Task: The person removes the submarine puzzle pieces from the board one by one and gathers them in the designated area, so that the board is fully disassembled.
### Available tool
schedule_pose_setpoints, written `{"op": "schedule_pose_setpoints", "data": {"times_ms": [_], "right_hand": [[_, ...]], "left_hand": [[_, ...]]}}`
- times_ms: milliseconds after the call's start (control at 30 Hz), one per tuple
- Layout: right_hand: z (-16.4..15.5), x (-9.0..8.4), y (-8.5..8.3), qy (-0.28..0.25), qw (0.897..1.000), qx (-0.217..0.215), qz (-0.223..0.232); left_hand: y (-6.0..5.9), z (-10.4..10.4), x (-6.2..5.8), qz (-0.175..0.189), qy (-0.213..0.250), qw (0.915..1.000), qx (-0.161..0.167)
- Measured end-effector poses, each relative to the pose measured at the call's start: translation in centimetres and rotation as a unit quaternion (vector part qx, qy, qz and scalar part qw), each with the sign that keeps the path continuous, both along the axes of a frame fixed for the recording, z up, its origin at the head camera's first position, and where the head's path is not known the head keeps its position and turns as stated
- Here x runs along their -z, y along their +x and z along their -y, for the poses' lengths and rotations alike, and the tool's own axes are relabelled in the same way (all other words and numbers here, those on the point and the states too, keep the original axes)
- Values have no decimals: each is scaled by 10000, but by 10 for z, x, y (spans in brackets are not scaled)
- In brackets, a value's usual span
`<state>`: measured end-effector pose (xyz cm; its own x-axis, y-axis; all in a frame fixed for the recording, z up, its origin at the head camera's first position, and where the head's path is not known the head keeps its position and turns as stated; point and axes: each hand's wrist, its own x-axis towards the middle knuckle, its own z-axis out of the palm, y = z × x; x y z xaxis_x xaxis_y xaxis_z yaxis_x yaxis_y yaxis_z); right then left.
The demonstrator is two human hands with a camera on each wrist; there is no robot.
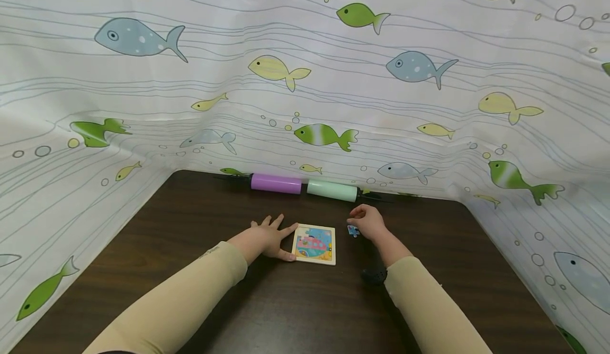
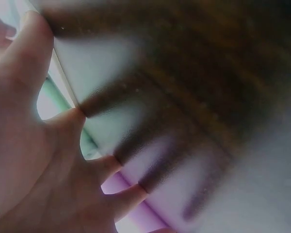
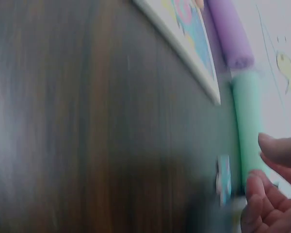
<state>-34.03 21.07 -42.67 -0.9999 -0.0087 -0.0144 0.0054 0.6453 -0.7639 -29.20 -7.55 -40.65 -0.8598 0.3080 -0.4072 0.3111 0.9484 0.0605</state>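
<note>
A small square jigsaw board [image 1: 314,244] with a pale frame and a pink and blue sea picture lies on the dark table. My left hand [image 1: 271,237] rests beside it, fingers spread, with thumb and index finger at its left edge. The left wrist view shows the spread left hand [image 2: 48,150] with fingertips on the tabletop. A loose blue puzzle piece [image 1: 353,230] lies right of the board. Close over that piece is my right hand [image 1: 369,221], fingers loosely bent. In the right wrist view a gap separates thumb and fingertips, and the piece [image 3: 224,179] shows beside them.
A purple cylinder [image 1: 276,184] and a mint green cylinder [image 1: 332,190], each with a black end, lie along the table's back edge. White fish-patterned sheeting [image 1: 286,105] rises behind and at both sides. A black device [image 1: 374,275] is at the right wrist.
</note>
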Motion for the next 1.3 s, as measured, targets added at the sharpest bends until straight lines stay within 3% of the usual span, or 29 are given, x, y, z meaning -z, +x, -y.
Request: {"op": "schedule_pose_setpoints", "data": {"times_ms": [133,267,367,667,1300], "right_hand": [[27,-2,3,150,9975,-689,-69],[55,-4,9,522,9876,-1480,-84],[71,-4,13,808,9800,-1817,-59],[84,2,13,1279,9738,-1876,117],[87,6,13,1068,9765,-1870,59]], "left_hand": [[1,1,0,16,-2,10000,-22],[0,1,1,32,43,10000,-23],[-1,1,2,26,92,10000,-3],[-3,1,5,0,89,9999,47],[-3,0,3,53,16,10000,-5]]}}
